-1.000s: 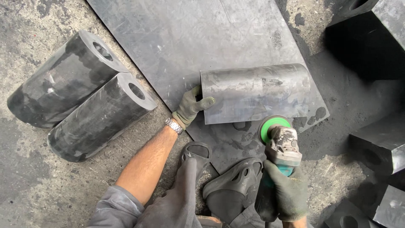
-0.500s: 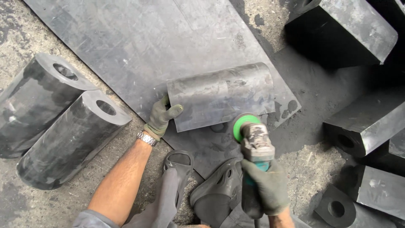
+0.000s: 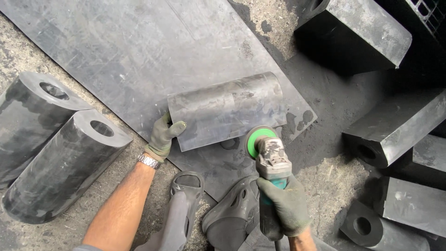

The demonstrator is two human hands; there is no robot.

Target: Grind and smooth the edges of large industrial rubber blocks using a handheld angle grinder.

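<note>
A dark rubber block with a rounded top (image 3: 227, 109) lies on a large grey rubber sheet (image 3: 116, 56). My gloved left hand (image 3: 163, 135) grips its near left corner. My gloved right hand (image 3: 284, 207) holds an angle grinder (image 3: 272, 160) by its body. The grinder's green disc (image 3: 258, 139) sits against the block's near lower edge. A metal watch (image 3: 148, 161) is on my left wrist.
Two hollow black rubber cylinders (image 3: 65, 162) lie at left on the gritty ground. Several black rubber blocks (image 3: 395, 125) are piled at right, one large one (image 3: 357, 30) at top. My two dark sandals (image 3: 232, 216) rest at the sheet's near edge.
The view has shifted, so everything sits further left in frame. Both hands keep their hold; the grinder disc stays at the block's near edge.
</note>
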